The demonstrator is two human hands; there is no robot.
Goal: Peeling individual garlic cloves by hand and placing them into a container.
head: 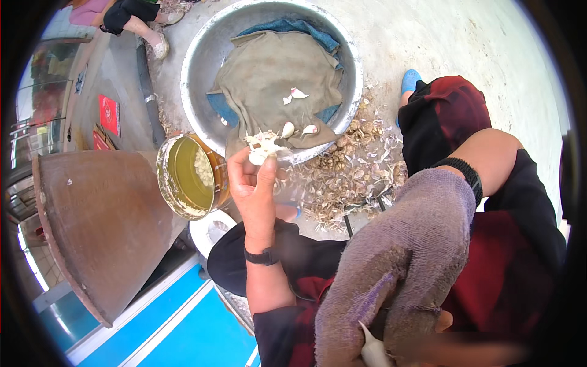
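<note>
My bare left hand (257, 188) pinches a cluster of white garlic cloves (262, 149) between thumb and fingers, above the near rim of a metal basin (192, 82). Loose papery skin hangs from the cluster. Close to the camera, my right hand (394, 261) wears a soiled purple-grey knit glove and grips a pale, pointed piece that looks like a garlic clove (375, 351). A blurred brown shape beside it cannot be made out. Several loose cloves (299, 93) lie on a grey-brown cloth (275, 69) draped in the basin over a blue cloth (298, 28).
Left of my left hand stands a yellowish bucket (183, 179) with peeled cloves (203, 167) inside. Garlic bulbs (337, 153) and scattered skins (330, 197) cover the floor right of the basin. A brown board (110, 215) fills the left side. Another person's legs (142, 32) show at top left.
</note>
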